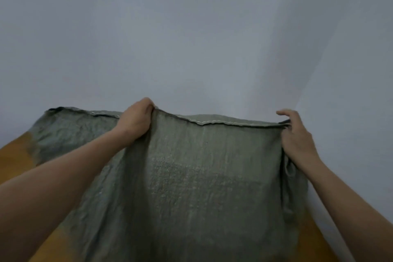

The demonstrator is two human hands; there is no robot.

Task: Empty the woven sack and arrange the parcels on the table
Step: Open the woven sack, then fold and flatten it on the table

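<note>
A grey-green woven sack (191,176) hangs raised in front of me, its stitched seam edge on top. My left hand (136,119) grips that seam near its left third, fingers curled over the cloth. My right hand (297,138) pinches the sack's top right corner, with the index finger sticking out. The sack's left part droops loose beyond my left hand. The sack covers most of the table (14,159) below. No parcels show in the head view.
A plain pale wall (191,38) fills the upper view and bends into a corner on the right. Strips of orange-brown wooden tabletop show at the lower left and at the lower right (319,238).
</note>
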